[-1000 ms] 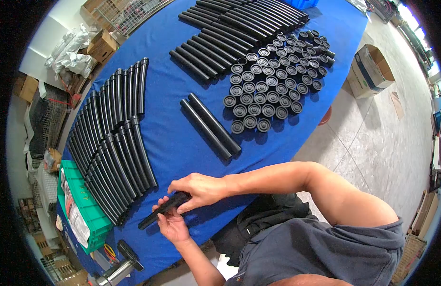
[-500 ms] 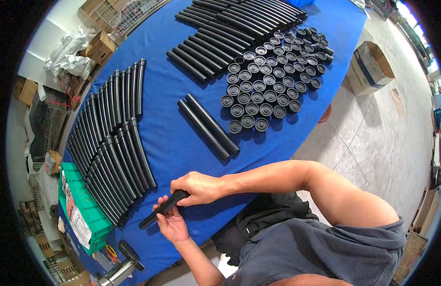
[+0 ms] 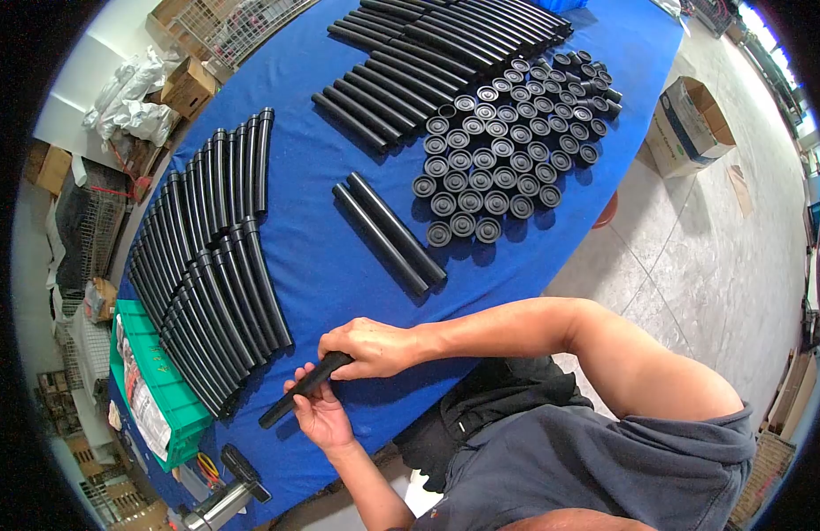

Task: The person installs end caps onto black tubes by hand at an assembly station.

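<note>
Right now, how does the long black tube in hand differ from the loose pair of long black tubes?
Held tube sits in left hand and right hand; loose pair lies on blue cloth.
Held tube slants up rightward in view; loose pair, down rightward.
Held tube is partly covered; loose pair shows whole.
Shared: black, long.

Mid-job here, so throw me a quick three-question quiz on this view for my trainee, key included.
1. How many loose tubes lie in the middle of the blue cloth, apart from the other tubes? A) two B) four C) seven
2. True or false: the green crate is nearer the left hand than the cardboard box is.
3. Fill in: the dark piece is held with ____ hand(s).

Key: 1. A. 2. True. 3. Both: left hand and right hand.
</note>
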The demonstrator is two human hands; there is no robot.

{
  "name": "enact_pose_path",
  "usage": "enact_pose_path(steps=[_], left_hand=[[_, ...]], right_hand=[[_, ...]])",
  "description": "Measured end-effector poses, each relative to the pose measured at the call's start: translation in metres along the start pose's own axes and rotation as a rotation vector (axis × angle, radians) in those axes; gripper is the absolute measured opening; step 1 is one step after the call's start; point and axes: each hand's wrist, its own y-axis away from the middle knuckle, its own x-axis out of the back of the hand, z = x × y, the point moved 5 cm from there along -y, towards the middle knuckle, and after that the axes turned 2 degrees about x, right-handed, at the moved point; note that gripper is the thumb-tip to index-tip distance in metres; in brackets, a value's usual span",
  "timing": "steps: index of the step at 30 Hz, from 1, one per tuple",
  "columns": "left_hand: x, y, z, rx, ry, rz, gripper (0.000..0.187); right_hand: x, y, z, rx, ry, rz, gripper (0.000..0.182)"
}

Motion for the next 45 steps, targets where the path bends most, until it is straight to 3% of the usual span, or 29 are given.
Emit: enact_pose_path(steps=[9,13,16,19,22,25,28,34,38,41,44,45], left_hand=[[0.000,0.001,0.001,-0.007,0.016,0.024,0.031],[-0.003,0.001,0.000,-0.003,-0.064,0.006,0.032],[-0.003,0.000,-0.002,0.004,-0.057,0.045,0.031],[-0.002,-0.001,-0.001,0.016,-0.024,0.052,0.032],[0.003,0.001,0.002,-0.006,-0.043,0.032,0.033],[0.002,-0.001,0.000,0.003,-0.020,0.057,0.033],[0.001,-0.002,-0.001,0.017,0.007,0.091,0.032],[-0.003,-0.002,-0.002,0.018,-0.026,0.044,0.034],[-0.003,-0.003,-0.002,0.021,-0.001,0.058,0.035],[-0.003,-0.002,0.000,0.037,0.044,0.015,0.035],[-0.004,-0.002,-0.002,0.031,0.022,0.022,0.036],[-0.004,-0.002,-0.002,0.022,0.002,0.038,0.036]], right_hand=[[0.000,0.001,-0.008,0.191,0.152,0.038,0.030],[0.004,0.000,-0.002,-0.388,-0.230,-0.172,0.041],[-0.001,-0.002,0.009,0.024,0.012,0.010,0.043],[0.002,-0.003,-0.004,0.259,0.138,0.158,0.040],[0.008,-0.002,-0.005,-0.150,0.007,-0.048,0.035],[0.002,-0.002,0.005,-0.256,-0.060,-0.126,0.037],[0.004,-0.003,-0.005,0.221,0.138,0.166,0.038],[0.005,-0.003,0.006,-0.141,0.006,-0.055,0.036],[0.002,0.000,0.001,0.221,0.149,0.168,0.038],[0.008,-0.002,-0.001,-0.106,0.077,0.014,0.040],[0.005,-0.003,0.006,-0.152,0.043,-0.093,0.044],[0.006,-0.004,0.005,-0.024,0.069,-0.005,0.044]])
